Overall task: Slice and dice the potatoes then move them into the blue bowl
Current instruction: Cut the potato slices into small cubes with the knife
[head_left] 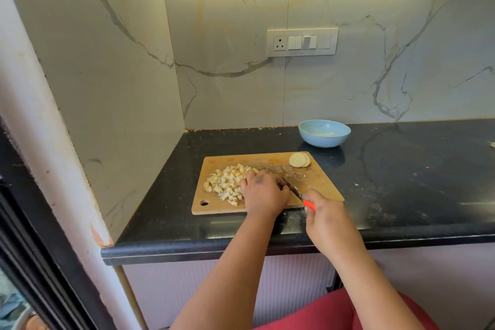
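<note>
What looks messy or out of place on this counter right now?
Only small things: pale crumbs are scattered on the black countertop right of the cutting board, and the board lies slightly askew to the counter edge.

Single head-worn wide-angle view, looking forward and down from above the person's own forearms. It faces the corner where the black worktop (401, 182) meets the marble wall (348, 83), with the cutting board (321, 182) near centre frame and close. No second view to compare.

Blue bowl (324, 133); black counter (401, 182); tan board (321, 185); orange knife handle (309, 205).
</note>
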A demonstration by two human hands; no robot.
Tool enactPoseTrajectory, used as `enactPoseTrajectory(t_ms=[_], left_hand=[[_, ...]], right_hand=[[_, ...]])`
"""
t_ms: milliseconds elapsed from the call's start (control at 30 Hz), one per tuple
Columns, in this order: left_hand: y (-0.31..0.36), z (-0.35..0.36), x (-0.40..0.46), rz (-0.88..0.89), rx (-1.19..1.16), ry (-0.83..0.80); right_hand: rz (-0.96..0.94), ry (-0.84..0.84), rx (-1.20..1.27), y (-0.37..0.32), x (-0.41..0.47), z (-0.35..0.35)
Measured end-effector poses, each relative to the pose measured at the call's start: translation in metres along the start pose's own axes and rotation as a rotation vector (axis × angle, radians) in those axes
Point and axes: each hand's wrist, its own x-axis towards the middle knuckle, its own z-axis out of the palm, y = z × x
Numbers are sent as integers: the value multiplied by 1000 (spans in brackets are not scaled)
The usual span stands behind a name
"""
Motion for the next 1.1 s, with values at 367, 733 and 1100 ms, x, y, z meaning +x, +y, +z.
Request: enactPoseTrajectory(t_ms=[367, 733, 1100], left_hand=[[1, -1, -2, 8, -7, 18], [1, -2, -1, 1, -4, -2], [1, -2, -1, -4, -4, -9]], right_hand=[[62, -50, -62, -7, 1, 2], [54, -8, -17, -4, -1, 0], [54, -14, -26, -5, -2, 0]])
